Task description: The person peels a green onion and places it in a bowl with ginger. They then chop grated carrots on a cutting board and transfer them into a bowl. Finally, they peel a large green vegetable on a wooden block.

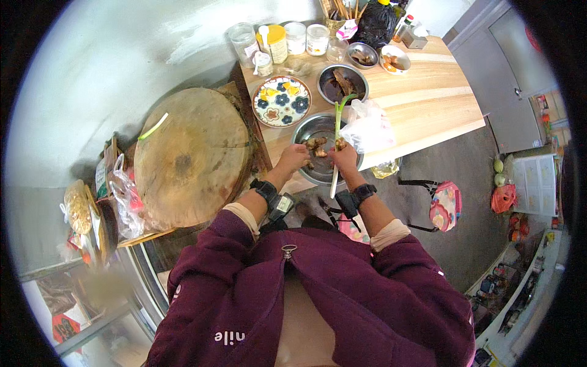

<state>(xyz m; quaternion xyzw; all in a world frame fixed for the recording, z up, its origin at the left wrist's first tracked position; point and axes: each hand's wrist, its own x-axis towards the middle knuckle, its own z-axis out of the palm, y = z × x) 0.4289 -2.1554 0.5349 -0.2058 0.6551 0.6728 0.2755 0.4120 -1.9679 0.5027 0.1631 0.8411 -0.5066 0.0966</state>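
Observation:
My right hand (345,158) is closed around a long green onion (338,124) and a small knobby piece that looks like ginger (340,144). Both are over the right part of a steel bowl (298,133) at the table's near edge. My left hand (294,158) is at the bowl's left rim, its fingertips beside knobby brown ginger pieces (315,143); whether it grips one cannot be told. A thin plastic bag (369,126) lies against the bowl's right side. Behind is a second steel bowl (322,75) with dark pieces in liquid.
A round wooden chopping block (197,183) with a scallion piece (153,127) stands at left. A flowered plate (282,98) with yellow pieces, several jars (295,39), a small metal bowl (362,48) and a white bowl with eggs (399,52) are on the wooden table (435,91).

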